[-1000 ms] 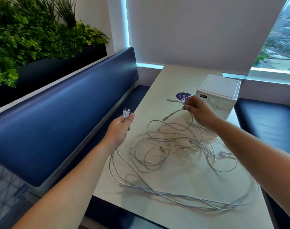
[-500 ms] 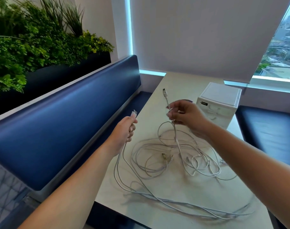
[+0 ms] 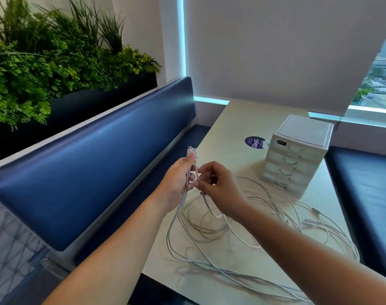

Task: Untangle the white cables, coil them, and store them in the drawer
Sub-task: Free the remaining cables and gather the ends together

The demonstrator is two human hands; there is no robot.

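A tangle of white cables (image 3: 211,230) sprawls in loops over the pale table (image 3: 236,119). My left hand (image 3: 180,181) is raised over the table's left edge and grips several cable ends, whose white plugs (image 3: 192,151) stick up above my fingers. My right hand (image 3: 218,190) is right beside it and pinches one of these cables just below the plugs. A small white drawer unit (image 3: 297,155) with several shut drawers stands at the back right of the table.
A round purple sticker (image 3: 254,142) lies on the table left of the drawer unit. A blue padded bench (image 3: 95,159) runs along the left, with a planter of green plants (image 3: 55,62) behind it. Another blue seat (image 3: 363,186) is on the right.
My right hand has carried its cable end leftwards to my left hand, which now holds it with the other plugs. The loops on the table have shifted left.
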